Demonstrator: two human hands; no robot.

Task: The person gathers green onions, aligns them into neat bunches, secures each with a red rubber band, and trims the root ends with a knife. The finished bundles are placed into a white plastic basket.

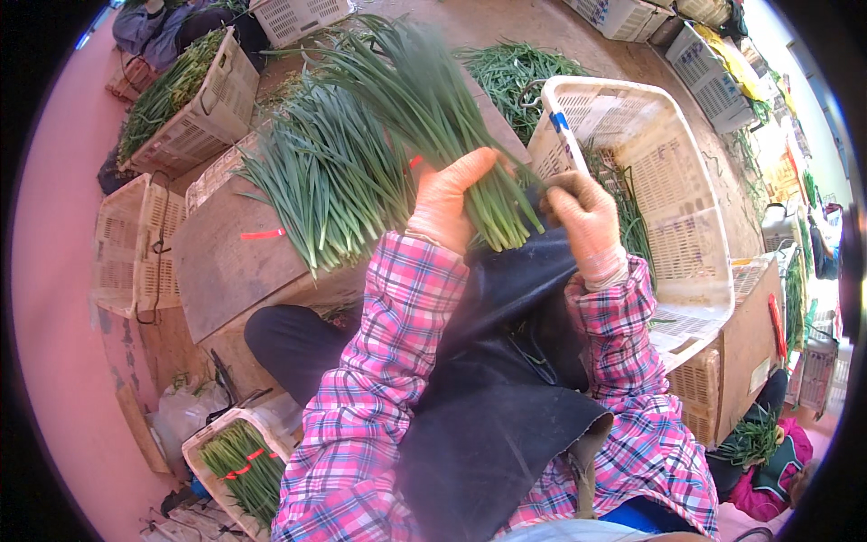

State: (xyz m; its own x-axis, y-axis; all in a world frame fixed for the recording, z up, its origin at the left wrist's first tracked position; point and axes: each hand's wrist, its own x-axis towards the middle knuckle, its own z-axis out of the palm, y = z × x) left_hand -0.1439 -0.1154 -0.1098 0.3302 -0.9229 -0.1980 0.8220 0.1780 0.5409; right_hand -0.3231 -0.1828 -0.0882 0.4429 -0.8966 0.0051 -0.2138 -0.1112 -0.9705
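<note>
My left hand (443, 200), in an orange knit glove, grips a bunch of garlic chives (433, 115). The pale cut ends point down towards my lap, and the leaf tips fan out away from me, partly blurred. My right hand (586, 213), also gloved, is at the right edge of this bunch with its fingertips pinched on a chive leaf (520, 169). A wide heap of chives (332, 176) lies to the left on a wooden board (230, 251), its cut ends facing me. On that board, a red strip (263, 234) rests beside the heap.
A white plastic crate (684, 190) with loose chives inside stands tilted at my right. More loose chives (521, 78) lie on the floor beyond. At lower left, a crate (196, 444) holds red-banded bunches. A dark apron (501, 433) covers my lap. Other people sit at upper left and lower right.
</note>
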